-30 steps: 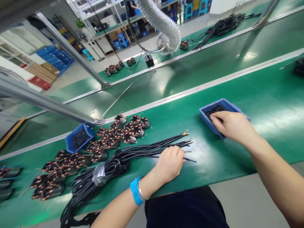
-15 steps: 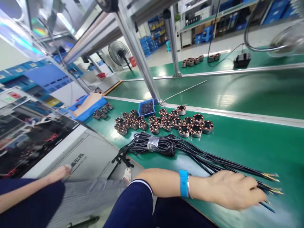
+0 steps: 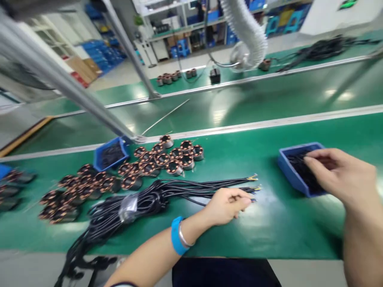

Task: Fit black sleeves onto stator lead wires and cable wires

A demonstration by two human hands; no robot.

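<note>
My left hand (image 3: pixel 229 205), with a blue band on its wrist, has its fingers closed on a black cable near its stripped, coloured wire ends. The cable belongs to a bundle of black cables (image 3: pixel 155 195) that lies along the green bench, wrapped with clear film (image 3: pixel 128 208). At the right, my right hand (image 3: pixel 338 169) reaches over a blue bin (image 3: pixel 302 187) of small black pieces. Its thumb and forefinger are pinched together at the pieces; what they hold, if anything, is too small to make out.
Copper-wound rings (image 3: pixel 149 168) stand in groups behind and left of the cables. A second blue bin (image 3: pixel 110 154) sits beside a metal post (image 3: pixel 80 95). A raised rail (image 3: pixel 227 128) runs along the bench behind.
The view has swung right, bringing the right-hand bin and my right hand into sight. My left hand has closed at the cable ends. The person at the left is out of view.
</note>
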